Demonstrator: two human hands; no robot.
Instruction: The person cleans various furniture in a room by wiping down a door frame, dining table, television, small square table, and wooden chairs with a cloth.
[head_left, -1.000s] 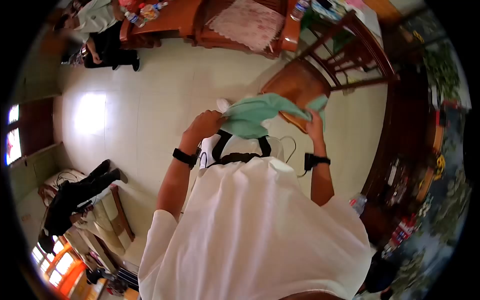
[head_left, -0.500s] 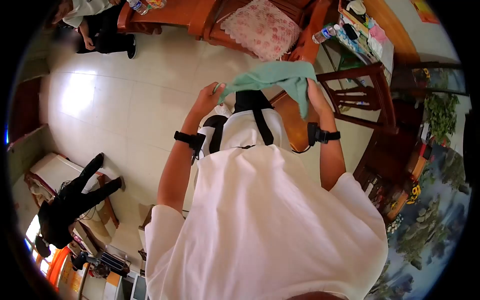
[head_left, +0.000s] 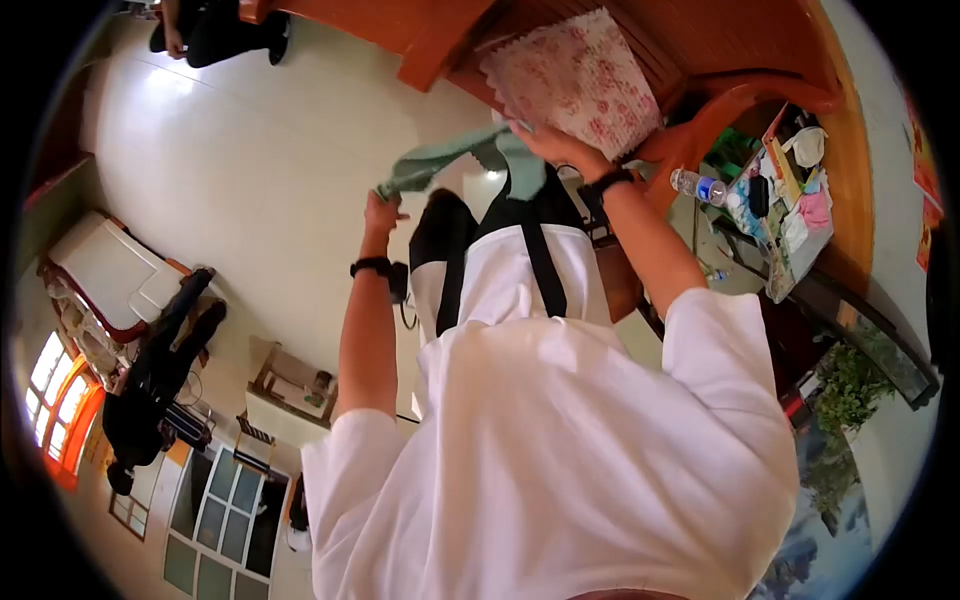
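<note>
A green cloth (head_left: 440, 160) hangs stretched between my two hands, in front of my body and above the floor. My left hand (head_left: 381, 213) is closed on its lower left end. My right hand (head_left: 550, 145) grips the other end, where part of the cloth drapes down below the fingers. Near my right hand, a wooden chair carries a pink floral cushion (head_left: 585, 85), which lies beyond the cloth. Each wrist wears a black band.
A side table (head_left: 810, 245) at the right holds papers and small items, with a plastic bottle (head_left: 697, 187) beside it. Green plants (head_left: 850, 385) stand at the right. One person (head_left: 150, 395) is at the left, another (head_left: 225, 35) at the upper left.
The view has turned and come nearer the cushioned chair. Both hands still hold the cloth; my right hand has moved left and up in view, and my left hand has moved left.
</note>
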